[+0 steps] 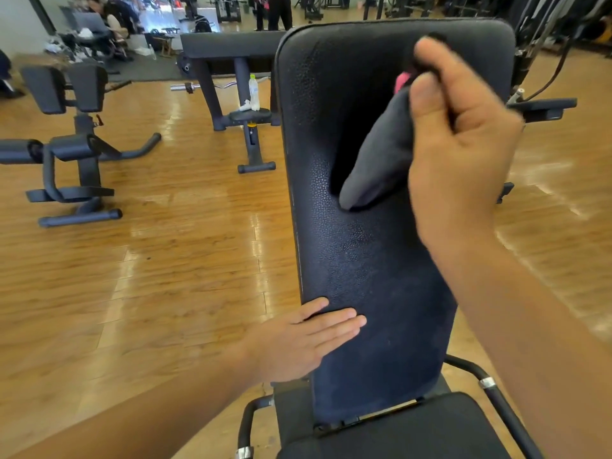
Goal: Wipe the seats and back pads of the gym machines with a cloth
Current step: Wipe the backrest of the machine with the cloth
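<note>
- Wooden floor all round, warm plank boards with light glaring off them, gym kit standing on every side.
- Centre stage is the back pad, dark, pebbled and tilted upright, rising from the seat at the bottom edge of view.
- Up against the pad's upper right part hangs the cloth, a dark grey fold drooping down to a rounded end, its lower tip at or just off the pad face; a scrap of pink shows at its top.
- Right hand has it: fingers curled, thumb clamping the cloth's top edge against them. A bit blurred up there.
- Left hand lies flat on the pad's lower left edge, fingers straight and close together, tips reaching onto the pad face.
- Below the pad, black frame tubes curve out on both sides of the seat.
- Left of the pad, another bench with a clear bottle standing on its small seat, a white crumpled bit just beside it.
- Beyond that bench, a barbell lies on the floor.
- Far left of the pad, a padded machine on a tubular base.
- Behind the pad's top edge, people stand and sit in the distance among racks, too small to make out much.
</note>
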`<state>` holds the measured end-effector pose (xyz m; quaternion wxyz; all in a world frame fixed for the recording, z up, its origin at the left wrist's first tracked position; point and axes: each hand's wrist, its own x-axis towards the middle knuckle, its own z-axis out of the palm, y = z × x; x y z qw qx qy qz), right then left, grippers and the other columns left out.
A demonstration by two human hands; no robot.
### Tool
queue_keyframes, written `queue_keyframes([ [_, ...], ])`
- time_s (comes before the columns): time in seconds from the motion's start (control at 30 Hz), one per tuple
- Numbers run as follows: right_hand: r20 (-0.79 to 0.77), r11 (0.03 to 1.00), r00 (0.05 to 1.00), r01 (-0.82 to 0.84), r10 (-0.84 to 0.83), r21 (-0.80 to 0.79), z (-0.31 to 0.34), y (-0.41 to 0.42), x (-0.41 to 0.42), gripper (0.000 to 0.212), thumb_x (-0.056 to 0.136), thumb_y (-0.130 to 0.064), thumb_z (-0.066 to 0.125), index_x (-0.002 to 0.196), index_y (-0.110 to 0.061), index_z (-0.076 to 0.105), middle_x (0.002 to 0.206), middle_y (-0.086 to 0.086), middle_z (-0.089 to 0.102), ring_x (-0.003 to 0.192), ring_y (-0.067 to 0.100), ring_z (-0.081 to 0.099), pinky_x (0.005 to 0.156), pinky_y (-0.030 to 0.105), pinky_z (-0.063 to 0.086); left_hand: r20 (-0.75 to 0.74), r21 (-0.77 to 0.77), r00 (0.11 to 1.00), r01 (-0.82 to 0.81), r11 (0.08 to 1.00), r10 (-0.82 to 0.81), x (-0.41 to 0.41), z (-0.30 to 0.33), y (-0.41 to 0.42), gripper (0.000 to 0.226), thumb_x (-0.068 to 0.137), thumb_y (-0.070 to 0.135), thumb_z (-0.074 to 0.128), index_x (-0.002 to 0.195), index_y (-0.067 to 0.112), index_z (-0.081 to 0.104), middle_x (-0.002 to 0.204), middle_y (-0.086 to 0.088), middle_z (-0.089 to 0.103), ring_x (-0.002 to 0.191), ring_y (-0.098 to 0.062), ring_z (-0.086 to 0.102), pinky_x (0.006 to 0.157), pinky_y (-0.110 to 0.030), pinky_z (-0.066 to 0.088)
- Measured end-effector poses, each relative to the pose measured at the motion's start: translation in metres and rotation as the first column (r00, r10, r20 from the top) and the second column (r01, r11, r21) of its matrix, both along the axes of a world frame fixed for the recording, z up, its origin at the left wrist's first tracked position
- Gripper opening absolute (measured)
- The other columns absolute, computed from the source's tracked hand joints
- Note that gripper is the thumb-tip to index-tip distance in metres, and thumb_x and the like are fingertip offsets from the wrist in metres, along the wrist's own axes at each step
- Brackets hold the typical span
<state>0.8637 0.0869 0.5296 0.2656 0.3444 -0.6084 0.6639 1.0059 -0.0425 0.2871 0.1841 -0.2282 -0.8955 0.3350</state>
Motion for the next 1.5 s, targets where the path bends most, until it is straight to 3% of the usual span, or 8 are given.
queue_keyframes([
  [0.1,-0.186,0.997,0.980,0.076,-0.069,0.031,0.017,-0.002,-0.015,0.029,0.100,-0.015,0.052,0.124,-0.005,0.066,0.119,0.002,0.070,0.116,0.016,0.063,0.102,0.038,0.047,0.001,0.039,1.000,-0.012,0.999,0.012,0.001,-0.002,0.002,0.065,0.105,0.037,0.034,0.164,0.012,0.019,0.173,-0.003,0.008,0.159,-0.021,0.001,0.128,-0.048,-0.004],
  [0.27,-0.562,0.833,0.804,0.167,0.194,0.527,-0.017,-0.009,-0.027,0.031,0.098,-0.004,0.051,0.128,-0.001,0.061,0.136,0.012,0.058,0.135,0.030,0.046,0.119,0.044,0.022,-0.089,0.287,0.991,-0.074,0.955,0.104,0.006,-0.003,0.019,0.074,0.099,0.032,0.048,0.163,0.010,0.020,0.172,-0.004,0.010,0.159,-0.019,0.008,0.127,-0.042,0.010],
  [0.6,-0.558,0.643,0.706,0.191,0.435,0.742,-0.041,0.021,-0.027,0.034,0.099,-0.002,0.048,0.130,-0.005,0.061,0.140,0.008,0.055,0.138,0.023,0.042,0.120,0.041,0.025,-0.110,0.790,0.864,-0.224,0.571,0.491,-0.007,-0.022,0.074,0.085,0.099,0.046,0.046,0.164,0.009,0.004,0.173,-0.006,-0.001,0.159,-0.021,0.004,0.125,-0.048,0.016],
  [0.67,-0.507,0.652,0.755,0.141,0.416,0.745,-0.044,0.029,-0.024,0.036,0.098,0.001,0.049,0.132,-0.005,0.060,0.139,0.006,0.056,0.138,0.020,0.043,0.119,0.039,0.027,-0.118,0.800,0.843,-0.233,0.553,0.525,-0.014,-0.028,0.078,0.088,0.099,0.049,0.046,0.164,0.010,0.002,0.173,-0.006,-0.004,0.159,-0.022,0.002,0.124,-0.050,0.017],
  [0.8,-0.263,0.923,0.956,-0.018,0.128,0.385,-0.016,0.022,-0.014,0.030,0.098,-0.006,0.055,0.127,-0.009,0.063,0.128,-0.004,0.062,0.127,0.011,0.055,0.112,0.034,0.039,-0.176,0.767,0.804,-0.249,0.591,0.568,-0.022,-0.041,0.077,0.091,0.098,0.053,0.047,0.164,0.008,0.003,0.173,-0.008,-0.003,0.159,-0.024,0.003,0.124,-0.050,0.016],
  [0.93,-0.312,0.989,0.950,0.073,-0.029,0.131,0.028,0.004,-0.019,0.028,0.101,-0.017,0.052,0.123,-0.010,0.066,0.108,-0.004,0.072,0.101,-0.002,0.065,0.093,0.029,0.051,-0.227,0.727,0.789,-0.252,0.639,0.570,-0.025,-0.048,0.076,0.091,0.099,0.055,0.046,0.164,0.007,0.004,0.173,-0.010,-0.001,0.159,-0.025,0.003,0.125,-0.049,0.014],
  [1.13,-0.608,0.867,0.786,0.222,0.111,0.445,-0.005,-0.034,-0.023,0.032,0.097,-0.005,0.052,0.127,-0.001,0.063,0.135,0.013,0.059,0.134,0.031,0.047,0.117,0.050,0.029,-0.245,0.707,0.772,-0.271,0.653,0.587,-0.026,-0.051,0.076,0.093,0.098,0.056,0.046,0.163,0.005,0.004,0.172,-0.011,-0.003,0.159,-0.025,0.001,0.126,-0.049,0.012],
  [1.5,-0.714,0.667,0.609,0.376,0.345,0.643,-0.068,0.012,-0.026,0.038,0.101,-0.003,0.041,0.135,-0.006,0.057,0.145,0.007,0.050,0.140,0.024,0.039,0.120,0.043,0.024,-0.254,0.721,0.769,-0.253,0.644,0.586,-0.028,-0.050,0.078,0.092,0.098,0.055,0.044,0.163,0.005,0.002,0.172,-0.011,-0.005,0.159,-0.025,0.000,0.124,-0.049,0.012],
])
